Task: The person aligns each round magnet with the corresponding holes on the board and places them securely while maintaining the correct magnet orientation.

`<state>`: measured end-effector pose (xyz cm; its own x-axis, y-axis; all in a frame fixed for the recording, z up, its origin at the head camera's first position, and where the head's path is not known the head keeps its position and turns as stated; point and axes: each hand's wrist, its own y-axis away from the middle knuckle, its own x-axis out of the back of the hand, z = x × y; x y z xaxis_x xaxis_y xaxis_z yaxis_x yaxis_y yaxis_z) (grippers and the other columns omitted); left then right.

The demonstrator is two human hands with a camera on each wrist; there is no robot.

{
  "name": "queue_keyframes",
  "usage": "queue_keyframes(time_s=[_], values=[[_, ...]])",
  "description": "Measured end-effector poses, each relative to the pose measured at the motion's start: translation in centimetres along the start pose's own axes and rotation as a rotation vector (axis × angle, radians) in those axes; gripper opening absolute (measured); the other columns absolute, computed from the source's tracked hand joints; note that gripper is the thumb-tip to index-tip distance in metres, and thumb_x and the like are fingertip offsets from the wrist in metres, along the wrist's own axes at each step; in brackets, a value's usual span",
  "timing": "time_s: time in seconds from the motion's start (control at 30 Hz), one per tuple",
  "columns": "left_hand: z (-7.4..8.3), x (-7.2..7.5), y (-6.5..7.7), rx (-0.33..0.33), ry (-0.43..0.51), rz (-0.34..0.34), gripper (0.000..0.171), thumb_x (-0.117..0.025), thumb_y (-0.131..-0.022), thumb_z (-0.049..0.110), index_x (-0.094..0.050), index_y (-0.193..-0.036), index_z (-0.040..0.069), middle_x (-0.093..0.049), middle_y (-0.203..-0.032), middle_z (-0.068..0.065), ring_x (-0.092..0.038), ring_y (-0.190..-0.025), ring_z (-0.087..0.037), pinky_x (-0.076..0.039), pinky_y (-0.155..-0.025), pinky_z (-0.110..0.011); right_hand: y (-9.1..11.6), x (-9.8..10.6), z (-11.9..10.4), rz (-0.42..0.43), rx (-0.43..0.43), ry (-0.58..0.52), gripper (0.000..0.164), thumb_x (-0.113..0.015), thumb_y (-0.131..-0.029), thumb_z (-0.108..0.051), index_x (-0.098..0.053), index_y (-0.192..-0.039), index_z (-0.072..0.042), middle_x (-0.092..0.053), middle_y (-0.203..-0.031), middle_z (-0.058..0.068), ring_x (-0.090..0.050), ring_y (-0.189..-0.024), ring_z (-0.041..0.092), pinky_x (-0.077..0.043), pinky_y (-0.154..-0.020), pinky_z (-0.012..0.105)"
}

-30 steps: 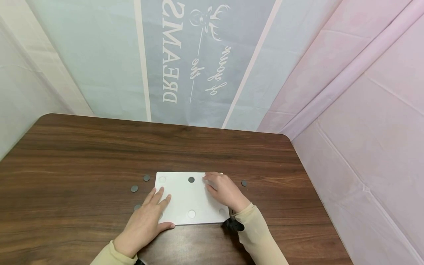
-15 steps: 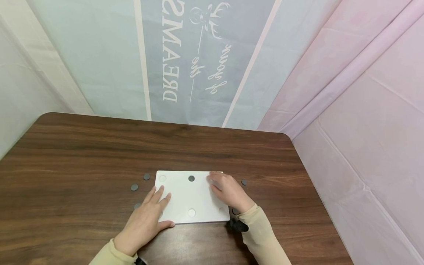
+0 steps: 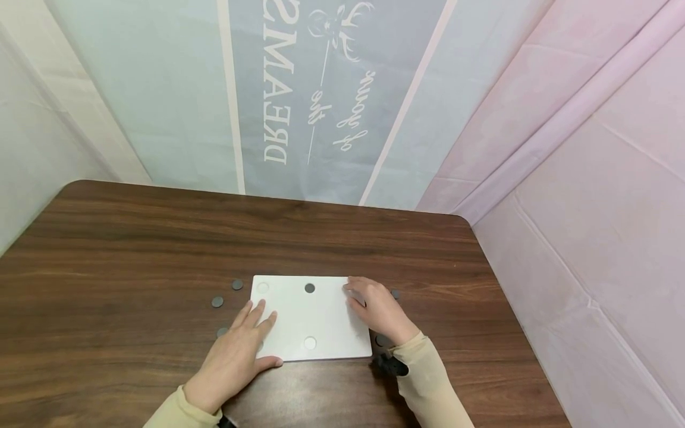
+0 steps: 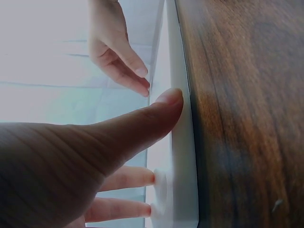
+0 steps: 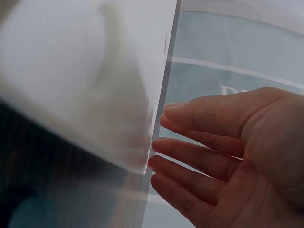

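The left hand (image 4: 90, 154) rests on a white board (image 4: 183, 175), with the right hand (image 4: 114, 47) farther along

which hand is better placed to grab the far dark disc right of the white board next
Right, probably: the right hand, apparently holding nothing, is beside that dark disc, while the left hand rests on the left end of the white board.
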<state>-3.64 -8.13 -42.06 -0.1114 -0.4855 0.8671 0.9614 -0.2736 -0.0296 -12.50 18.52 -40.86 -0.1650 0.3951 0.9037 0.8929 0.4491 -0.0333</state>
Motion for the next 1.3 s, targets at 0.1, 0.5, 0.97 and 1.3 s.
queue_keyframes(time_s=[0.1,0.5,0.97,1.3], values=[[0.0,0.1,0.0,0.006,-0.003,-0.008,0.072,-0.084,-0.069,0.035,-0.060,-0.127,-0.001,-0.045,-0.142,-0.026,-0.037,-0.134,-0.046,-0.054,-0.077,-0.054,0.2,0.1,0.2,0.002,-0.023,-0.004,0.025,-0.064,-0.091,-0.008,-0.068,-0.115,-0.003,-0.059,-0.131,0.016,-0.056,-0.122,0.031,-0.048,-0.097,0.044],[0.0,0.0,0.0,-0.007,-0.013,0.004,0.072,-0.084,-0.069,0.035,-0.061,-0.127,-0.001,-0.046,-0.142,-0.026,-0.038,-0.133,-0.046,-0.055,-0.074,-0.053,1.0,0.4,1.3,0.020,-0.043,0.008,0.028,-0.065,-0.089,-0.005,-0.066,-0.116,-0.001,-0.053,-0.135,0.025,-0.054,-0.123,0.037,-0.049,-0.094,0.048],[0.1,-0.1,-0.1,-0.004,-0.013,-0.002,0.072,-0.084,-0.068,0.035,-0.061,-0.126,0.000,-0.045,-0.142,-0.027,-0.038,-0.133,-0.046,-0.055,-0.073,-0.054,1.8,0.5,2.2,0.077,-0.071,0.058,0.036,-0.068,-0.085,-0.002,-0.064,-0.121,0.002,-0.051,-0.134,0.031,-0.047,-0.127,0.044,-0.044,-0.099,0.054],[0.0,-0.1,-0.1,-0.006,-0.017,0.005,0.072,-0.084,-0.068,0.036,-0.061,-0.126,0.000,-0.045,-0.142,-0.027,-0.039,-0.133,-0.047,-0.055,-0.072,-0.053,2.1,0.6,2.9,0.074,-0.134,0.083,0.039,-0.069,-0.084,-0.002,-0.062,-0.122,0.003,-0.049,-0.135,0.032,-0.044,-0.129,0.046,-0.041,-0.101,0.057]])
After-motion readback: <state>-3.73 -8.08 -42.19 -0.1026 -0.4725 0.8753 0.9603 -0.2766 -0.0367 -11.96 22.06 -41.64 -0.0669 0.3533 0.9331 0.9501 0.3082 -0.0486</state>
